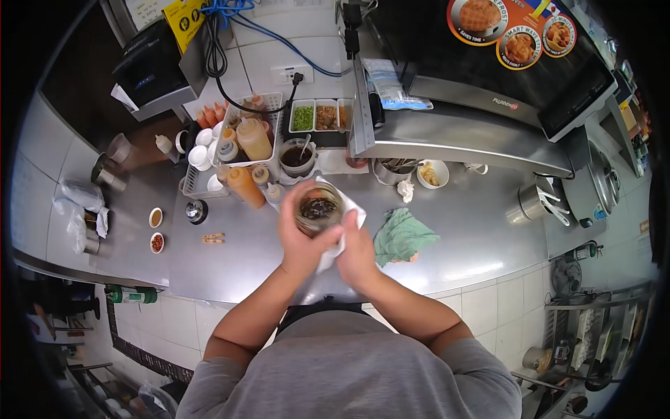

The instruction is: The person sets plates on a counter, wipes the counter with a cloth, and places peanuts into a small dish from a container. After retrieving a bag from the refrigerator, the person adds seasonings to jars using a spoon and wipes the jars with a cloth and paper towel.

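My left hand (pixel 299 244) is wrapped round a clear round jar (pixel 319 207) with dark contents, held above the counter's front part. Its open mouth faces up toward me. On the jar's right side, my right hand (pixel 357 255) is closed on a white paper towel (pixel 353 201), pressing it against the wall of the jar. Part of the towel hangs below, between the hands. Right of my hands, a crumpled green cloth (pixel 405 236) lies on the steel counter (pixel 481 244). Just behind the jar stands a container of dark sauce (pixel 298 159) with a spoon in it.
To the left, a white basket (pixel 187 185) holds squeeze bottles and small cups; an orange squeeze bottle (pixel 246 187) stands before it. Two sauce dishes (pixel 155 217) and a bell (pixel 196 211) sit further left. A white bowl (pixel 433 174) and a utensil pot (pixel 536 202) are at right.
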The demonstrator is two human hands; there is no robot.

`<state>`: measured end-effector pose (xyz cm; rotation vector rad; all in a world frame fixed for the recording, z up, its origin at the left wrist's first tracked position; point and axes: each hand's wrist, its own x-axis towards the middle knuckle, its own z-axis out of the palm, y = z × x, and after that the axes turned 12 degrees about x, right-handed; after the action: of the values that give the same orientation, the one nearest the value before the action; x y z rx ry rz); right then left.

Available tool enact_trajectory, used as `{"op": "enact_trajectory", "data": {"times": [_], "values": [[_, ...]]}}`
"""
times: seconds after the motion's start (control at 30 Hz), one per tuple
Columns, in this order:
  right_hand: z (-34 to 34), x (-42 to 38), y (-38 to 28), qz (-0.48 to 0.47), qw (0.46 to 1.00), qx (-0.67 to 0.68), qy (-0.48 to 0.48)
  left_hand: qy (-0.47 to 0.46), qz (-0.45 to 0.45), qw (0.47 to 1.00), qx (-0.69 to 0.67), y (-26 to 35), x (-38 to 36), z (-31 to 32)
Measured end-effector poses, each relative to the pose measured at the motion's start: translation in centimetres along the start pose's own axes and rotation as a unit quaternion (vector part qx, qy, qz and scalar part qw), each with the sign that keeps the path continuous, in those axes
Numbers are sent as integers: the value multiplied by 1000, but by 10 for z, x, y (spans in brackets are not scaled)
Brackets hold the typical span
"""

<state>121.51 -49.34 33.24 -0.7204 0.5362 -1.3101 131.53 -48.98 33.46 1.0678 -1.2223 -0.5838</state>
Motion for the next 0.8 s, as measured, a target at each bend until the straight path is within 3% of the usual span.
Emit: {"op": "enact_trajectory", "data": {"times": [0.1, 0.13, 0.33, 0.43, 0.47, 0.5, 0.53, 0.67, 0.73, 0.8], "values": [[-14, 12, -17, 221, 961, 163, 26, -18, 206, 942, 266, 4, 0, 0], [-12, 13, -23, 248, 957, 138, 56, 2, 227, 937, 264, -3, 0, 2], [-40, 15, 20, 224, 956, 139, 127, 50, 194, 930, 309, -53, -25, 6], [-81, 13, 65, 182, 978, -51, 86, 14, 125, 936, 330, -66, -30, 3], [-88, 18, 64, 179, 951, -250, 35, 7, 93, 941, 325, -73, -31, 0], [-99, 24, 60, 168, 884, -437, -18, -2, 61, 946, 320, -81, -33, -6], [-106, 29, 51, 150, 779, -605, -70, -11, 28, 949, 314, -89, -36, -13], [-155, 77, 28, -98, 721, -686, 7, -26, -52, 941, 333, -121, -62, -41], [-127, 120, -17, -44, 735, -672, 78, -30, -96, 941, 324, -129, -70, -48], [-110, 160, -40, -129, 706, -694, 62, -36, -133, 939, 314, -137, -77, -53]]}}
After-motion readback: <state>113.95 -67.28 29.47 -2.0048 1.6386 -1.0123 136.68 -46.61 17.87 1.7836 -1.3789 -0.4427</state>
